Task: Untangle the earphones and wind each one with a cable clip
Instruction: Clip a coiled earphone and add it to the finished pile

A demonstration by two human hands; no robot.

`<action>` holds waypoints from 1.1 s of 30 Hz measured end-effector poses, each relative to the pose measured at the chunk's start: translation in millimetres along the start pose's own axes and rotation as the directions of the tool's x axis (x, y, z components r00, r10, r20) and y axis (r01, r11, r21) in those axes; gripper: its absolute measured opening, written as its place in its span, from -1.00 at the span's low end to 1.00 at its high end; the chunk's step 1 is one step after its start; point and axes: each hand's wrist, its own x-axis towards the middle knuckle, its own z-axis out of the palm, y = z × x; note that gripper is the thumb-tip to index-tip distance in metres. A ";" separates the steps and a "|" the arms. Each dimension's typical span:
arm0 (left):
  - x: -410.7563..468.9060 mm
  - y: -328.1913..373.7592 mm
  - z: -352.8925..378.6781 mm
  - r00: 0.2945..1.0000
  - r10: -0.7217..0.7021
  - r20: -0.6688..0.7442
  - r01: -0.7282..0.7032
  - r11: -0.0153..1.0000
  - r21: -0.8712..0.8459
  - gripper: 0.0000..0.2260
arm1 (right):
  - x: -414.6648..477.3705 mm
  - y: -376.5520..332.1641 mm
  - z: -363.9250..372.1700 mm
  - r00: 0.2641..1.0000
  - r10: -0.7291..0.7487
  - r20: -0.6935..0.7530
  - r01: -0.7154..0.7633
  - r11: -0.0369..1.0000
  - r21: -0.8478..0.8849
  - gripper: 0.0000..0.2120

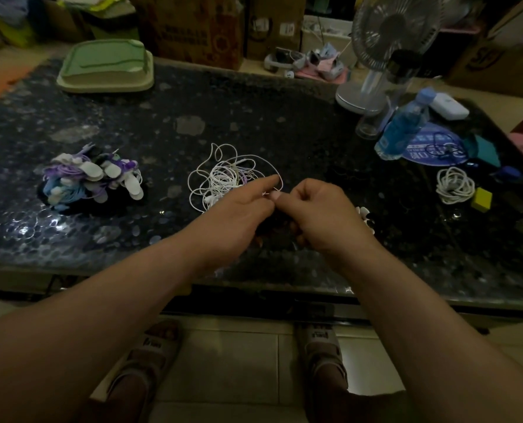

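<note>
A tangle of white earphone cables (223, 175) lies in the middle of the dark speckled table (254, 117). Just in front of it, my left hand (238, 212) and my right hand (321, 215) meet, each pinching the same thin white cable that runs out of the tangle. A heap of white, purple and blue cable clips (92, 178) sits at the left. At the right lies one coiled white earphone (455, 184). Something small and white (364, 215) peeks out beside my right hand; I cannot tell what it is.
A green lidded tray (107, 65) stands at the back left. At the back right are a desk fan (376, 56), a blue water bottle (403, 126), a clear cup (370, 123), a blue hand fan (437, 148) and a yellow block (482, 199). Cardboard boxes stand behind the table.
</note>
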 end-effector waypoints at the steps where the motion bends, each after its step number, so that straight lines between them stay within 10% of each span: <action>1: 2.9 -0.7 -1.5 1.000 -0.025 -0.019 0.024 0.999 -0.044 -0.61 | -1.1 -0.2 0.0 1.000 -0.028 0.004 0.028 1.000 0.002 -0.71; 6: 12.9 -4.3 -8.7 0.999 -0.036 -0.009 0.031 0.946 -0.324 -0.64 | -4.7 -7.0 -1.2 0.988 -0.153 0.004 0.153 0.988 0.008 -0.72; 10: 13.2 -4.7 -17.6 0.999 -0.027 0.023 0.034 0.929 -0.368 -0.65 | -1.3 -5.6 -3.8 0.980 -0.199 0.014 0.198 0.979 0.055 -0.90; 16: 13.7 -6.1 -41.3 0.996 -0.038 0.084 0.063 0.947 -0.314 -0.62 | -0.2 -5.7 -0.8 0.894 -0.387 0.227 0.425 0.893 -0.152 -0.67; 33: 0.3 -22.0 -120.4 0.925 -0.268 -0.270 0.135 0.894 -0.427 -0.70 | 21.6 -35.4 105.6 0.940 -0.310 0.142 0.320 0.946 -0.056 -0.85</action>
